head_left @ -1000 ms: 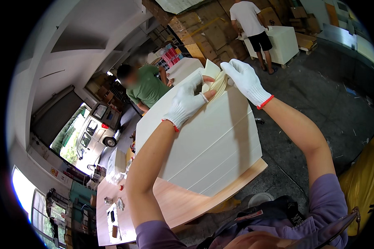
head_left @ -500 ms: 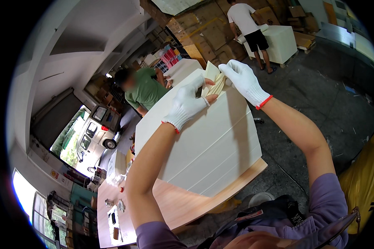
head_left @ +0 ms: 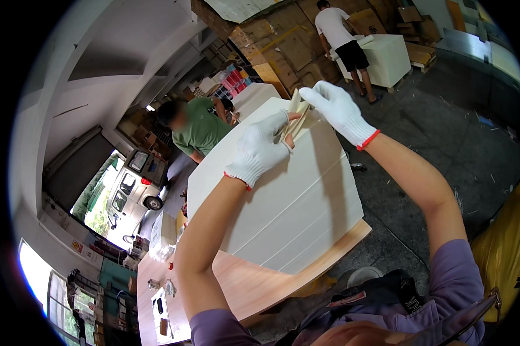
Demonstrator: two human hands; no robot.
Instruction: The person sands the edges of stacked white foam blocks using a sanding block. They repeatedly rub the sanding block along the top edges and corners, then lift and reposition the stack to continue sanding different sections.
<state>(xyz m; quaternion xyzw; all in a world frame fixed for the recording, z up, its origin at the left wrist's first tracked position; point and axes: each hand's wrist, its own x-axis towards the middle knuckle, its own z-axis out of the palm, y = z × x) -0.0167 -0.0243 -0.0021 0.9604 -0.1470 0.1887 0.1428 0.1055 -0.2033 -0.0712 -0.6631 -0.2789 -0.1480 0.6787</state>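
Observation:
A bundle of thin cream sheets (head_left: 294, 120), perhaps paper, stands bent up above the far end of a large white creased sheet stack (head_left: 283, 196). My left hand (head_left: 261, 145), in a white knitted glove with bare thumb and fingertip showing, is closed round the bundle's lower part. Also gloved in white with a red cuff, my right hand (head_left: 336, 111) has its fingers pinched at the bundle's upper right edge. The fingertips of that hand are partly hidden. The white stack rests on a wood-topped table (head_left: 254, 282).
A person in green (head_left: 201, 127) bends over another white stack (head_left: 254, 98) at the far left. Another person in white (head_left: 336, 29) stands by a white block on a pallet (head_left: 384, 60). Cardboard boxes (head_left: 294, 52) line the back. A phone-like dark object (head_left: 159, 305) lies on the table's left.
The cream bundle has gone from fanned wide to narrower and more upright, turned edge-on. Both my hands have shifted slightly left, the left one closing further over the bundle.

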